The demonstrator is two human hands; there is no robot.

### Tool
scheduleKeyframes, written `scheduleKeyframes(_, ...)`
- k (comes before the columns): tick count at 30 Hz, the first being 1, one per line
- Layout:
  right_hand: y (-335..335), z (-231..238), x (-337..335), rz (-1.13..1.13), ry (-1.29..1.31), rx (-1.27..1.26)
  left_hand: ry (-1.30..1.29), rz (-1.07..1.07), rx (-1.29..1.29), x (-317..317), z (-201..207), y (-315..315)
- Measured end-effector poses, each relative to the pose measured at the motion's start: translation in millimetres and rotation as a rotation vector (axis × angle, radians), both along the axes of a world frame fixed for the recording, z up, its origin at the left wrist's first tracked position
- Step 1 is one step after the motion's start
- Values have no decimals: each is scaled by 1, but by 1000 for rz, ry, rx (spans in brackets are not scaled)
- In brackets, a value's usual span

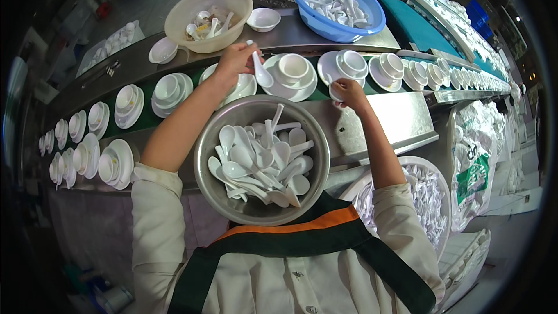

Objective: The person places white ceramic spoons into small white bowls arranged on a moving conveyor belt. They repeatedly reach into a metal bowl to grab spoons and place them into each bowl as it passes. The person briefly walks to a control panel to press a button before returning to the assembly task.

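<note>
My left hand (237, 61) is closed on a white soup spoon (261, 72), its bowl hanging down beside a stack of white plates with a cup (293, 68). Over the conveyor's near edge, my right hand (350, 93) pinches a small white piece of tableware (335, 91), largely covered by the fingers. Just beyond that hand stands another stack with a plate and cups (351, 63). Between my forearms, close to my body, a steel bowl (204, 168) holds many loose white spoons (256, 160).
Stacked place settings line the green conveyor (148, 121) on both sides. Beyond it stand a cream basin (174, 17) with spoons and scraps, a small white bowl (264, 19) and a blue basin (302, 0) of spoons. A white tub (444, 197) of wrapped items sits at right.
</note>
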State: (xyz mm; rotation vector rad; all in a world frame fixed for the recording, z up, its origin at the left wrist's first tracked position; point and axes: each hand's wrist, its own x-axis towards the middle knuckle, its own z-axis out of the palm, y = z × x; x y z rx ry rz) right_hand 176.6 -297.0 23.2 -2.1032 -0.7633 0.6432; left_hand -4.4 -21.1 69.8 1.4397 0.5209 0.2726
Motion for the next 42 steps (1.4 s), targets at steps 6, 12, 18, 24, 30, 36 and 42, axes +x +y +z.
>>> scheduleKeyframes(6, -3, 1, -7, -121, -1, 240, 207, -70, -118, 4, -59, 43)
scheduleKeyframes(12, 18, 79, -115, 450, -595, 321, 314, 1, 181, -12, -82, 48)
scheduleKeyframes(18, 36, 66, -125, 621, -847, 177, 3, 542, 1464, -37, -76, 48)
scheduleKeyframes(24, -5, 72, -89, 105, -456, 155, 34, -206, 685, -89, 33, -31)
scheduleKeyframes(30, -17, -1, -13, -164, -345, -95, -215, -629, 1157, -85, -6, -84)
scheduleKeyframes(36, 4, -2, -27, -111, -811, -241, 84, -847, 988, -71, 7, -86)
scheduleKeyframes(42, -2, 81, -107, 415, -126, 381, 40, -659, 767, -71, 56, -85)
